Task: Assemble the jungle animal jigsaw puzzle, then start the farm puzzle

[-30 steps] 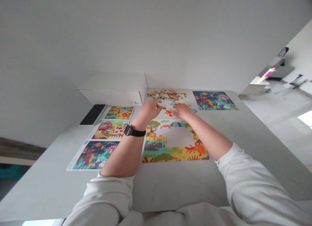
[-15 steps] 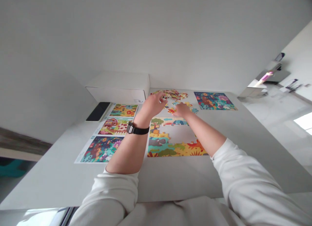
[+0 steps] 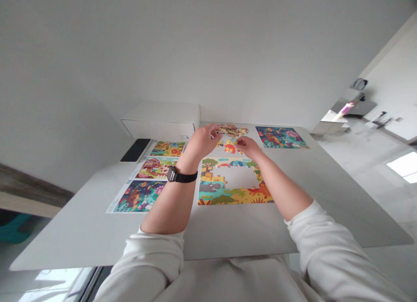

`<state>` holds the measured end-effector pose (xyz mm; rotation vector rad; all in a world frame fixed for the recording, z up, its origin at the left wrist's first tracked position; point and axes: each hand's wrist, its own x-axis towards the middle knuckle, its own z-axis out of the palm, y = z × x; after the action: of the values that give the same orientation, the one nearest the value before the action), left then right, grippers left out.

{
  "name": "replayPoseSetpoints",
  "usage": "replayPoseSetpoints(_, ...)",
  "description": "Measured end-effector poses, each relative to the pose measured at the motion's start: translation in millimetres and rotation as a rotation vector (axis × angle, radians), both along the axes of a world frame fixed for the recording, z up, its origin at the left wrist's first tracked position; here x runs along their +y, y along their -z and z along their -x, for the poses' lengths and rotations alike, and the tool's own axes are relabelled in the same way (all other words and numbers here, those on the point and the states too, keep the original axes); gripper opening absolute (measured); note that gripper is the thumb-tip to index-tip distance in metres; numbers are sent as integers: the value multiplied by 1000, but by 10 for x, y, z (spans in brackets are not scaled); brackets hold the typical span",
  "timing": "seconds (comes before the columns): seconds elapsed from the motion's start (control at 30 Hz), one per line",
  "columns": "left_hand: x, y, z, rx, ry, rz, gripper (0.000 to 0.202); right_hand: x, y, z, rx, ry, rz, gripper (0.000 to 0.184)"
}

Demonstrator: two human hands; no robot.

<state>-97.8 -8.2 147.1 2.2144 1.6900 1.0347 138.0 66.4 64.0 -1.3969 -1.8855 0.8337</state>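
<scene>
A partly built jigsaw puzzle with a colourful animal scene lies in front of me, with a gap in its middle. Just beyond it are loose puzzle pieces, including a red and orange one. My right hand is over their right side, its fingertips pinched on what looks like a small puzzle piece, mostly hidden. To the left, my left hand hovers near a heap of puzzle pieces, fingers curled with the thumb apart. I see nothing held in it.
A sheet with three printed pictures lies at left, beside a black phone. Behind them a white box stands against the wall. At the back right is another dark blue, colourful puzzle picture. Everything rests on a white table.
My right hand has lifted slightly and drawn to the right, uncovering more of the loose pieces and the puzzle's gap. The left hand stays near the heap. The camera view has shifted a little.
</scene>
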Motion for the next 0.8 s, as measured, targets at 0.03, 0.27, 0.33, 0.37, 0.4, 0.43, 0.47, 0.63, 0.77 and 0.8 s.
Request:
replayPoseSetpoints(0.03,-12,31,-27,4,8,10,26,-78,-8,-69,108,-3,27,15)
replayPoseSetpoints(0.27,-197,385,-387,-12,171,173,26,-741,6,-440,399,-13,157,42)
replayPoseSetpoints(0.33,-296,478,-491,-41,215,208,25,-883,-7,-485,396,-20,168,45)
replayPoseSetpoints(0.37,-350,518,-532,-54,218,211,25,-939,-11,-499,392,-24,172,46)
replayPoseSetpoints(0.4,-402,555,-564,-67,205,210,25,-984,-11,-507,391,-29,174,46)
replayPoseSetpoints(0.43,-451,590,-587,-81,184,212,25,-1019,-4,-512,392,-35,172,47)
replayPoseSetpoints(0.47,-494,626,-601,-97,161,220,26,-1045,9,-513,397,-43,169,47)
replayPoseSetpoints(0.63,-581,833,-591,-197,141,299,28,-1065,124,-515,425,-83,165,45)
replayPoseSetpoints(0.77,-547,978,-588,-292,176,369,28,-1040,162,-559,426,-92,159,43)
replayPoseSetpoints(0.8,-541,1000,-596,-304,176,383,29,-1038,159,-575,422,-90,157,43)
